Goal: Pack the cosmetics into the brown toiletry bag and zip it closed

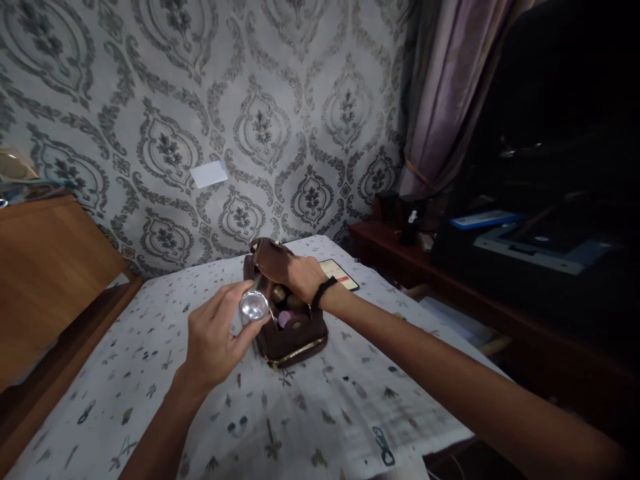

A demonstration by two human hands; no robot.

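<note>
Head view: looks down on a counter (150,373) under a white cloth with small printed motifs; light is dim.
Left hand: left hand (215,337) held just above the cloth, near the bag's left end; fingers (227,300) wrapped around a silver round container (253,305), thumb under its rim, shiny round face turned toward the camera.
Right hand: right hand (300,277) reaches over the bag from the right; fingers closed on the brown flap (273,260), which is lifted up and back. A black band (324,291) sits on that wrist.
Bag: brown toiletry bag (290,330) rests on the cloth near the counter's middle, mouth open, gold zipper along its near edge.
Bag contents: a pinkish round cap (285,318) and a gold-toned top (279,293) show inside; the rest is too dark to tell.
Container position: touching the bag's left rim or just in front of it; cannot tell which.
Behind bag: phone (340,273) lies flat on the cloth, just beyond the right wrist.
Surroundings: patterned wallpaper (260,127) with a white card (209,173) stuck on it; curtain (450,93) at right; dark wooden shelf (400,240) with small items; wooden board (45,267) at left.
</note>
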